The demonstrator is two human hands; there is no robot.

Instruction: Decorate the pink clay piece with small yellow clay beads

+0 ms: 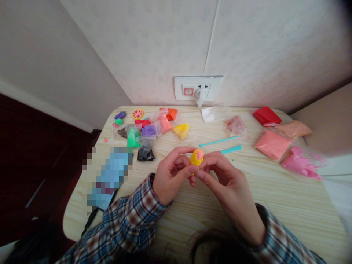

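Note:
Between my two hands is a small yellow clay piece (195, 159) with a bumpy surface, like a corn cob, and a smooth pink patch at its upper end. My left hand (173, 175) is closed, its thumb and fingers around the left side of the piece. From the other side, my right hand (227, 179) pinches it near its lower right edge. The fingers partly hide its lower end. Just beyond my right hand lie a thin turquoise modelling stick (218, 141) and a flat turquoise modelling tool (231, 149).
Bags of green (133, 137), black (146, 152) and yellow clay (181, 130) lie at the left and middle. Purple clay grapes (120, 115) and a round fruit slice (138, 114) sit behind. Pink (272, 144) and red packets (267, 116) are right; a pixelated blue item (111, 179) is left.

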